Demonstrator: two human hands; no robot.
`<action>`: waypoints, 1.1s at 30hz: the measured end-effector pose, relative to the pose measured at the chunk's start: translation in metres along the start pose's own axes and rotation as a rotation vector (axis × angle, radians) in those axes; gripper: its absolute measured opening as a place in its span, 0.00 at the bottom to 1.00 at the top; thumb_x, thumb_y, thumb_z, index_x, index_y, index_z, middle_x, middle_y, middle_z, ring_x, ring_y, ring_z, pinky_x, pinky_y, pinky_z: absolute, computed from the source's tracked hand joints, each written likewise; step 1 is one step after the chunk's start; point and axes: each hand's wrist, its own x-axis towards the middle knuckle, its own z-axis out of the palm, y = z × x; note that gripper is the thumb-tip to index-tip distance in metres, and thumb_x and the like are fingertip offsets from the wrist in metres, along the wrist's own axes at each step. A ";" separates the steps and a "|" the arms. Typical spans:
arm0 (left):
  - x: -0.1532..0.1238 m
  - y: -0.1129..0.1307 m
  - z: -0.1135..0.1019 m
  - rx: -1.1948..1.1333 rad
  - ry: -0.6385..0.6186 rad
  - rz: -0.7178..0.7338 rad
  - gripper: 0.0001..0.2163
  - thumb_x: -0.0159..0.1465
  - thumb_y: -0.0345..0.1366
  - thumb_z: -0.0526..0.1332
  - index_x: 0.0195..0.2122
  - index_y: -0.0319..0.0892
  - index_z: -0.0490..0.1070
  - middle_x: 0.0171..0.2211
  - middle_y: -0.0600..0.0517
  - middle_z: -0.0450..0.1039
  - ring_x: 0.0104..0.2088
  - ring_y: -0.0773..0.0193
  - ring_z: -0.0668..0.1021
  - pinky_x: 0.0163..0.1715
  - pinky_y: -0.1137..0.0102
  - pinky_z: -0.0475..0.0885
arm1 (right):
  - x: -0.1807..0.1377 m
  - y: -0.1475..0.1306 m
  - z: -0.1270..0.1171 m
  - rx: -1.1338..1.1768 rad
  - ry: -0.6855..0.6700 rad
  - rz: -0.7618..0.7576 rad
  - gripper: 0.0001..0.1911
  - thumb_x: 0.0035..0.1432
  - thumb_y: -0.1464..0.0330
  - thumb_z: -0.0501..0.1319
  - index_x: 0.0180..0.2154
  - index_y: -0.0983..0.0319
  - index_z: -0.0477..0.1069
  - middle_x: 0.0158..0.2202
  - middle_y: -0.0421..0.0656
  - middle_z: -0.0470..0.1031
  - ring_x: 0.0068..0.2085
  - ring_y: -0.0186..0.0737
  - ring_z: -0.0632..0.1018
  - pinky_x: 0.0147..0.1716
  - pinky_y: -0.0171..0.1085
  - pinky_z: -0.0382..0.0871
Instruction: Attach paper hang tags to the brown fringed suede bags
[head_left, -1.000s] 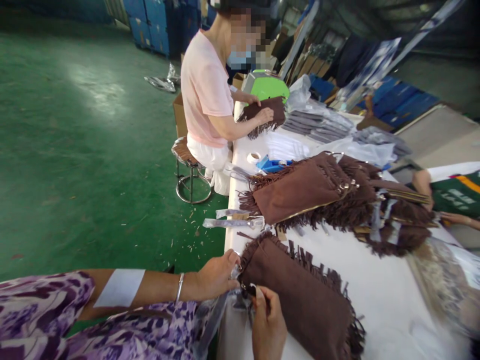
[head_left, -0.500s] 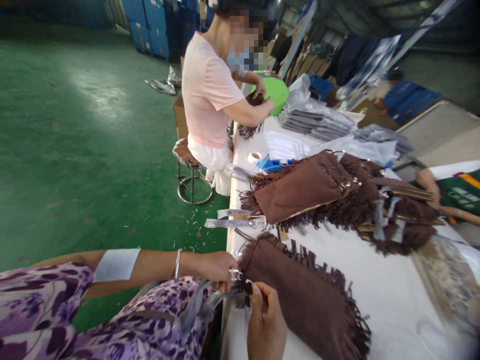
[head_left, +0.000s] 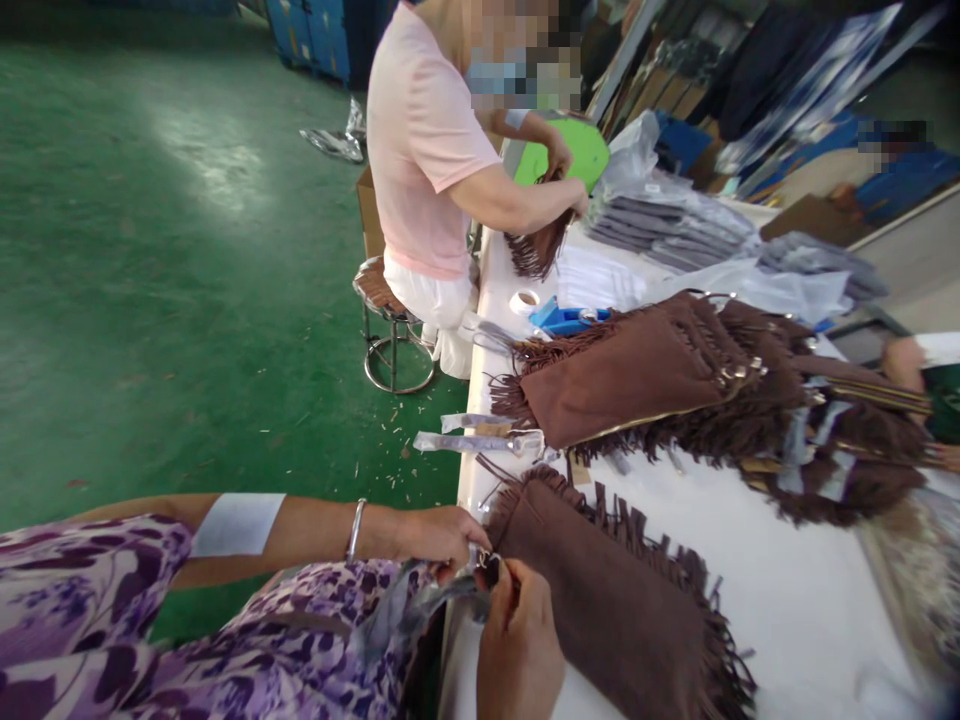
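Observation:
A brown fringed suede bag (head_left: 622, 600) lies on the white table (head_left: 780, 590) in front of me. My left hand (head_left: 435, 535) is closed on the bag's metal ring (head_left: 484, 562) at its near corner. My right hand (head_left: 517, 645) is closed too, pinching at the same ring and a grey plastic-wrapped strap (head_left: 420, 610) that hangs down over my lap. The fingertips of both hands meet at the ring, and exactly what the right hand holds is partly hidden.
A pile of similar brown fringed bags (head_left: 705, 390) lies further up the table. Wrapped straps (head_left: 480, 440) lie at the table's left edge. A co-worker in a pink shirt (head_left: 427, 150) sits on a stool (head_left: 394, 320), holding a brown bag. Grey packets (head_left: 667, 230) are stacked beyond.
My hands have drawn closer at the bag's ring and the strap has been pulled toward my lap. The co-worker has lifted their bag off the table. The view shifted slightly.

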 end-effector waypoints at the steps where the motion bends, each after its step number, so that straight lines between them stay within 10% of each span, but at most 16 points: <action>1: 0.000 -0.001 0.000 -0.009 -0.002 -0.008 0.24 0.39 0.28 0.56 0.38 0.40 0.78 0.17 0.57 0.67 0.16 0.68 0.67 0.16 0.76 0.62 | 0.000 -0.002 0.001 -0.017 0.013 -0.020 0.19 0.69 0.57 0.45 0.40 0.59 0.69 0.34 0.42 0.76 0.33 0.37 0.79 0.29 0.32 0.65; 21: -0.004 0.005 -0.004 0.032 -0.112 0.025 0.23 0.40 0.28 0.56 0.40 0.42 0.73 0.21 0.57 0.70 0.19 0.67 0.69 0.18 0.76 0.61 | 0.001 0.007 0.000 -0.093 -0.182 -0.198 0.16 0.70 0.59 0.47 0.40 0.58 0.70 0.38 0.42 0.73 0.39 0.36 0.75 0.38 0.35 0.64; 33: -0.008 0.008 0.006 0.054 0.018 0.086 0.11 0.64 0.39 0.53 0.40 0.39 0.71 0.29 0.54 0.75 0.17 0.71 0.70 0.17 0.78 0.59 | 0.005 0.005 0.003 -0.037 -0.184 -0.167 0.21 0.70 0.60 0.44 0.40 0.58 0.73 0.38 0.45 0.75 0.40 0.39 0.75 0.39 0.37 0.64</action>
